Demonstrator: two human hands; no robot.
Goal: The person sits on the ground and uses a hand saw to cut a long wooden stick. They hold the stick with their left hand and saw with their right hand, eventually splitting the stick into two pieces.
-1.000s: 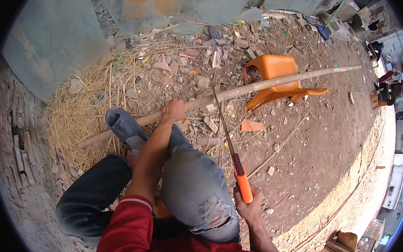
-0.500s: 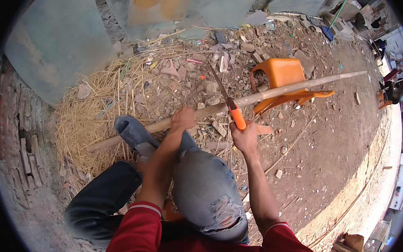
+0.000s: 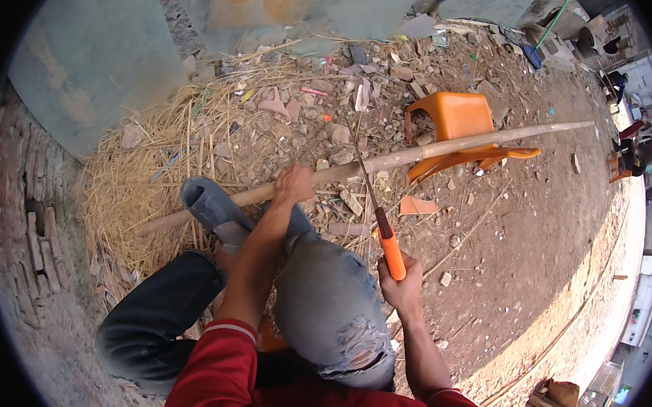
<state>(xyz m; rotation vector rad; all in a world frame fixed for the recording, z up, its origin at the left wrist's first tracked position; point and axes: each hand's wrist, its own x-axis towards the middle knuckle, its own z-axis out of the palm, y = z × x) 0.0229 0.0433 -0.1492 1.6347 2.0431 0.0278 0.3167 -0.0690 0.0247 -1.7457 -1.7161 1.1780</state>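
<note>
The left hand (image 3: 294, 184) is clamped round the long wooden pole (image 3: 411, 156), knuckles up, and it has a firm grip! Over on the near side of the pole, the right hand (image 3: 402, 281) is wrapped about the orange handle of a saw (image 3: 382, 220), and look at that narrow blade, slanting right across the pole between the left hand and the orange plastic chair (image 3: 458, 116). That chair sits under the pole's far half, and the wood crosses in front of it; whether the two touch, I can't tell. A grey shoe (image 3: 210, 202) covers a stretch of the pole nearer its thick end, where loose straw (image 3: 129, 184) spreads around it. The torn jeans knee (image 3: 335, 301) is bent on the pole's near side, and just there, too, a flat reddish shard (image 3: 418, 206) lies on the dirt.
</note>
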